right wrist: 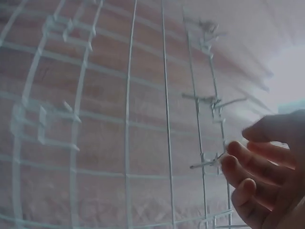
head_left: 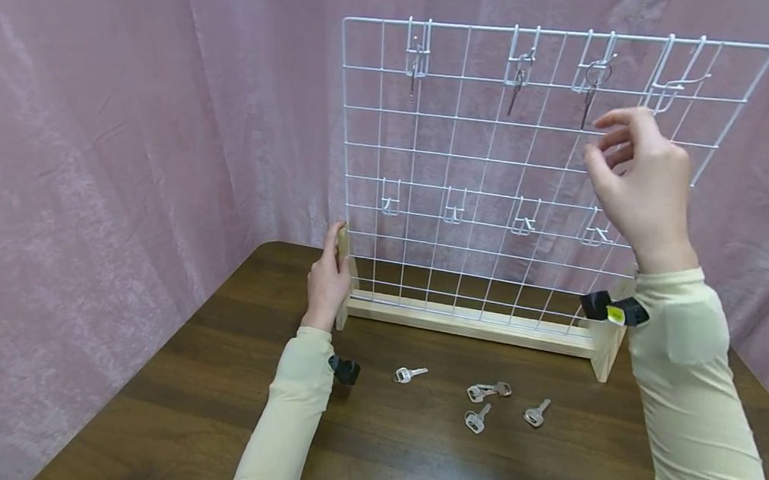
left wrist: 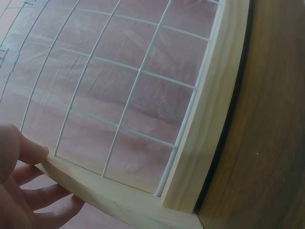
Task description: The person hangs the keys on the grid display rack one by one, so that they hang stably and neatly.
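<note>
A white wire grid rack (head_left: 455, 116) stands upright in a pale wooden base (head_left: 466, 325). My left hand (head_left: 328, 285) grips the wooden side piece (left wrist: 95, 190) of that base, with the thumb on one face and the fingers behind. Beside the upper right of the grid, my right hand (head_left: 644, 171) is raised with fingers bent and apart, holding nothing. Just left of its fingertips a key (head_left: 587, 109) hangs by its ring from a top hook. Two more keys, a middle one (head_left: 516, 91) and a left one (head_left: 412, 78), hang from other top hooks.
The rightmost top hook (head_left: 679, 84) bears no key. A lower row of hooks (head_left: 454, 214) crosses the grid. Several loose keys, among them one at the left (head_left: 410, 375) and one at the right (head_left: 537, 413), lie on the brown table (head_left: 205, 407). Pink curtains (head_left: 92, 130) hang behind.
</note>
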{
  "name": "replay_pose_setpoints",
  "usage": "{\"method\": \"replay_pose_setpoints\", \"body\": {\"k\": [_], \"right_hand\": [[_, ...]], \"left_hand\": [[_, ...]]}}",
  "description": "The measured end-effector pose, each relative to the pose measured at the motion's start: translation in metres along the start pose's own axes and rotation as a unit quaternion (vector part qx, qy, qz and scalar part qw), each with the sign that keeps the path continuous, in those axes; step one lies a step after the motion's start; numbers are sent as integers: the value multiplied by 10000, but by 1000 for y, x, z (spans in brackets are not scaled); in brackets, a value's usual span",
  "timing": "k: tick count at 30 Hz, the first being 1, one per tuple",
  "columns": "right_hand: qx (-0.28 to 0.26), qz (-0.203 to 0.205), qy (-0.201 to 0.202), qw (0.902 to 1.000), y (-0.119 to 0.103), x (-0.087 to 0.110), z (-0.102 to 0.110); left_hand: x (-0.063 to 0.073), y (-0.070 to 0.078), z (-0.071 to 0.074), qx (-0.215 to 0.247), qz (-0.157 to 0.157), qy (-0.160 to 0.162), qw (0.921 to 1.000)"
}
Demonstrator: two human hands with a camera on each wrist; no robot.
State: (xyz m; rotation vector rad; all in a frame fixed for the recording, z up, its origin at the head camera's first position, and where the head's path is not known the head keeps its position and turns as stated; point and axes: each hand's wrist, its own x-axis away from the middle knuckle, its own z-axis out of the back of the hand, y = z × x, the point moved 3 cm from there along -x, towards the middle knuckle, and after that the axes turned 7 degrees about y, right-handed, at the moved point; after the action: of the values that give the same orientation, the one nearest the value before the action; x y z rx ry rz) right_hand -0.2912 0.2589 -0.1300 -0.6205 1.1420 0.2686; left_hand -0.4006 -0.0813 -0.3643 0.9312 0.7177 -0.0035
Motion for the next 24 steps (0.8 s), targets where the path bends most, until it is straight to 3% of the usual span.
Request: {"method": "replay_pose_setpoints", "body": {"k": [6, 13, 18, 24], "right_hand": [[-54, 661, -303, 9973, -5, 60, -2], [-135, 894, -571, 9943, -7, 115, -8], [-118, 1043, -889, 9905, -9, 138, -17], [-116, 1080, -1270, 9859, -12, 147, -29]], "left_hand": [[0, 1, 0, 27, -20, 25, 10000], [0, 3, -2, -31, 20, 18, 10000], [-1, 3, -2, -38, 7, 47, 10000], [0, -1, -1, 10, -8, 39, 10000]]}}
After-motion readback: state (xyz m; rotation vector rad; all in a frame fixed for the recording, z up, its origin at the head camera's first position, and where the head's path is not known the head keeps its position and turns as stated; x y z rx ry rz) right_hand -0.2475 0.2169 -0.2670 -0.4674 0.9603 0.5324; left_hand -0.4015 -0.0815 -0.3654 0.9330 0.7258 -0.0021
